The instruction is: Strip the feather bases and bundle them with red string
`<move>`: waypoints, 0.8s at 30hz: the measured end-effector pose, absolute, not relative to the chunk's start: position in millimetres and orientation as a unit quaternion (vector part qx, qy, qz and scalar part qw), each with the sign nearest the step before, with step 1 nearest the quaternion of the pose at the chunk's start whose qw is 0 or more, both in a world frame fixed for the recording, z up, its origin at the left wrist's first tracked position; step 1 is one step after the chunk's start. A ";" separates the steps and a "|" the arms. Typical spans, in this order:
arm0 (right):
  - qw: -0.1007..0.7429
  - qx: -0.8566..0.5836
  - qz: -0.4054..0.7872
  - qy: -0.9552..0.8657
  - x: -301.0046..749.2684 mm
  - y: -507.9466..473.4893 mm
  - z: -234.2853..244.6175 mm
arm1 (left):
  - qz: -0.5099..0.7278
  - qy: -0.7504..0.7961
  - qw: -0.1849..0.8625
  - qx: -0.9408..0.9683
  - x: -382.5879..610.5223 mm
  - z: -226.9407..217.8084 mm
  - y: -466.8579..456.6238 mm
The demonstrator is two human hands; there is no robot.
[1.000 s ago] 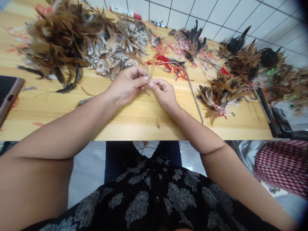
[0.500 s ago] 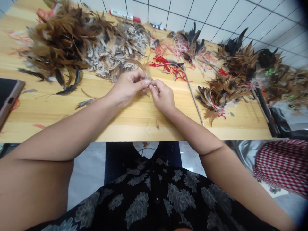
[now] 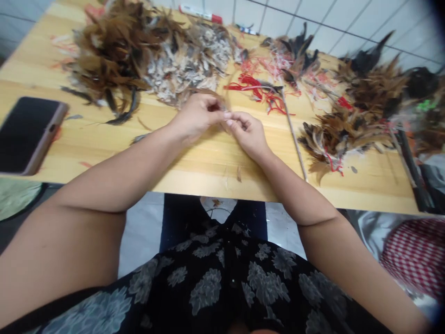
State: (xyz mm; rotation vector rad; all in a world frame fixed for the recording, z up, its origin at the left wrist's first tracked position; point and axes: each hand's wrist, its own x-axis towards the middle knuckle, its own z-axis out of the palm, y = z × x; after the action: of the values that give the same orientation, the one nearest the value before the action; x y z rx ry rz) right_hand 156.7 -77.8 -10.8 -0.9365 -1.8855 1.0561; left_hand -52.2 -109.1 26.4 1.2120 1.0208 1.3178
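Observation:
My left hand [image 3: 201,115] and my right hand [image 3: 248,132] meet fingertip to fingertip over the wooden table [image 3: 194,174]. Both are closed in a pinch. A thin brown feather [image 3: 208,92] shows behind the left fingers and seems to be held between the two hands; its quill end is hidden by the fingertips. Just beyond the hands lies a heap of grey-white fluffy feathers [image 3: 184,69], joined to a larger pile of brown feathers [image 3: 111,51]. Red strings [image 3: 252,88] lie past my right hand, close to a thin stick [image 3: 294,132].
A phone [image 3: 26,134] lies at the left. Bundles of brown feathers [image 3: 347,125] tied with red string cover the right side. A red-capped marker [image 3: 200,14] and a blue marker [image 3: 246,30] rest by the tiled wall. Checked red-and-white cloth [image 3: 413,255] sits below the table's right edge.
The view has swung left, so everything sits further right and more of the phone shows. Both hands stay pinched together, with only slight finger movement.

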 end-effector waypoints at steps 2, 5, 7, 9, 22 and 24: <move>0.403 -0.352 0.438 -0.722 158.6 -77.4 -9.0 | 0.531 0.440 0.524 0.501 -48.1 27.5 -106.7; 0.431 -0.342 0.459 -0.698 160.1 -75.3 -5.2 | 0.518 0.433 0.532 0.511 -44.1 30.5 -102.7; 0.443 -0.334 0.463 -0.691 161.0 -74.5 -1.9 | 0.509 0.425 0.533 0.525 -42.8 33.8 -101.5; 0.457 -0.332 0.456 -0.688 162.3 -74.8 2.5 | 0.514 0.425 0.517 0.536 -43.4 37.6 -100.5; 0.487 -0.395 0.461 -0.627 159.1 -64.7 2.4 | 0.375 0.553 0.169 0.724 -100.5 46.1 -90.1; 0.490 -0.397 0.467 -0.619 157.3 -62.4 0.7 | 0.337 0.536 0.160 0.758 -102.1 42.4 -93.0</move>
State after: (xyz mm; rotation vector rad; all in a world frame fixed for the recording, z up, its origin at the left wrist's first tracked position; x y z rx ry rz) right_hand 157.3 -62.4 0.7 -0.9643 -1.5038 1.1346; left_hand -102.1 -93.0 42.4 2.1655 1.5306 0.9626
